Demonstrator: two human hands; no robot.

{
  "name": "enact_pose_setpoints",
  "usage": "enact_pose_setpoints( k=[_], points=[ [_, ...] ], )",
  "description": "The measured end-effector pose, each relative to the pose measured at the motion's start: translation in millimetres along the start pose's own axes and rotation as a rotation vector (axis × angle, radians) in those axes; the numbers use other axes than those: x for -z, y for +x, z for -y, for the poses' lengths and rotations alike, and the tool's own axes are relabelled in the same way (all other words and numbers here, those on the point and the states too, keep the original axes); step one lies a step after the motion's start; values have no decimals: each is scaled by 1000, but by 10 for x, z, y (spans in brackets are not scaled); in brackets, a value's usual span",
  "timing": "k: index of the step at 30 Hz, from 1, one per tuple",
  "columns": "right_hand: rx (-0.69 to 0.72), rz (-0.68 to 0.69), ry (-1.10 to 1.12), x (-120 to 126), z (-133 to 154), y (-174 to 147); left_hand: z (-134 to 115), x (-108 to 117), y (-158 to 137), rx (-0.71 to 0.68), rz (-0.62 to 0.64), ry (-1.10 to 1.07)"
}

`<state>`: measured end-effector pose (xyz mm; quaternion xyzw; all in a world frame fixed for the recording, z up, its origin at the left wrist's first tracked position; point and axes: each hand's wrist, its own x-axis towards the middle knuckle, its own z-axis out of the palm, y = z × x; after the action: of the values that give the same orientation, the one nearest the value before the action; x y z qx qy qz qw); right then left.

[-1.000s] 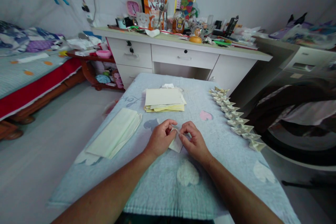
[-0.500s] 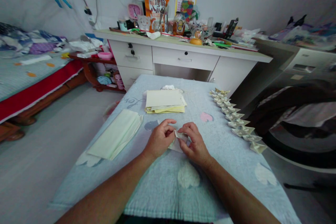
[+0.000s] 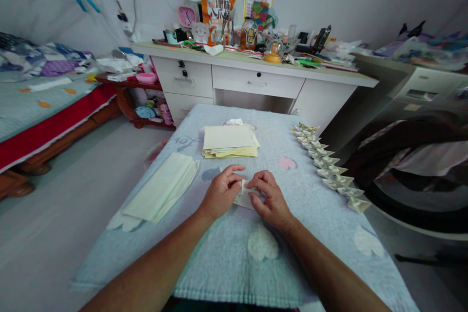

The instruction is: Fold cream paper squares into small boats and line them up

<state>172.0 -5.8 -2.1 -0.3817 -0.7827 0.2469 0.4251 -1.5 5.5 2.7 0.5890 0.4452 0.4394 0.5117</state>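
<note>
Between my two hands a small folded piece of paper (image 3: pixel 245 199) lies on the cloth-covered table. My left hand (image 3: pixel 224 192) pinches its left edge with thumb and fingers. My right hand (image 3: pixel 269 199) has curled fingers on its right side, thumb below and fingertips above. Part of the paper is hidden under the fingers. Beyond the hands sits a stack of cream and yellow paper (image 3: pixel 230 137). To the left lies a pile of long pale-green paper sheets (image 3: pixel 161 187). A row of several folded paper boats (image 3: pixel 331 170) runs along the table's right side.
A blue patterned cloth (image 3: pixel 219 258) covers the table. Behind it stands a white desk (image 3: pixel 256 80) crowded with jars, a snack bag (image 3: pixel 216 7) and odds and ends. A bed (image 3: pixel 47 107) is at left, a washing machine (image 3: pixel 420 97) at right.
The raised top flap of the small paper now lies flatter, and more of its surface shows between my hands. Both hands have stayed in nearly the same place.
</note>
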Motion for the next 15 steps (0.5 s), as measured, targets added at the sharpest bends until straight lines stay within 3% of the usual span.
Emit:
enact_pose_setpoints(
  k=[7,15],
  points=[
    [-277,-34,193,-22,-72,18,-21,4,-31,-123,1,205],
    [-303,99,190,-7,-72,18,34,-14,-32,-183,-59,209]
  ],
)
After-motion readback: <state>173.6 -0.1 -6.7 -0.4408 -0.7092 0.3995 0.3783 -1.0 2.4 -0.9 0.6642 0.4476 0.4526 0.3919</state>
